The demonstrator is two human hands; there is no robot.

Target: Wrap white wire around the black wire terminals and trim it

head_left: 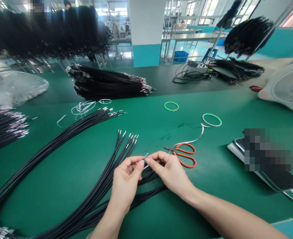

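Note:
My left hand (126,176) and my right hand (170,172) meet above the green mat (146,205). Their fingertips pinch the end of a thin black wire (144,162) with a small metal terminal at its tip. A long bundle of black wires with metal-tipped ends (116,156) runs beneath and beside my left hand. Orange-handled scissors (183,155) lie just beyond my right hand, with a white strip (193,139) trailing past them. Two green rings (171,106) (212,120) lie farther forward.
Bundled black wires (109,83) lie on the dark bench beyond the mat, and more hang overhead (49,31). A white fan (288,88) stands at right, beside a phone (281,179). A plastic bag (17,88) lies at left.

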